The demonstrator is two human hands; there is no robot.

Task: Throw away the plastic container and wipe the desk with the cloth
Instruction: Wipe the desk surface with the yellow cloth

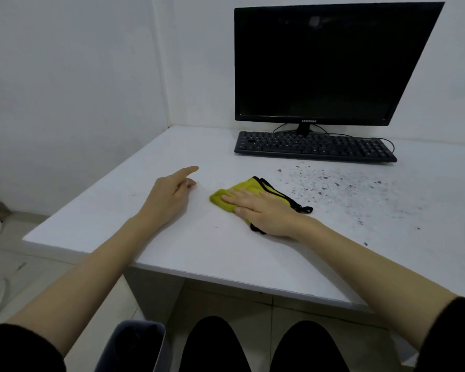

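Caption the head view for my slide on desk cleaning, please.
Right hand presses a yellow cloth flat on the white desk beside scattered dark specks.

Yellow cloth — black-edged; white desk, dark-speckled.

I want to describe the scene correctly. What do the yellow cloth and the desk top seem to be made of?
The cloth looks like soft microfibre or terry: fuzzy yellow-green pile, black stitched edging, folded under the right hand. The desk top seems a white laminated board, smooth and matte, with a thin straight edge; the core is not visible. Dark specks lie on it.
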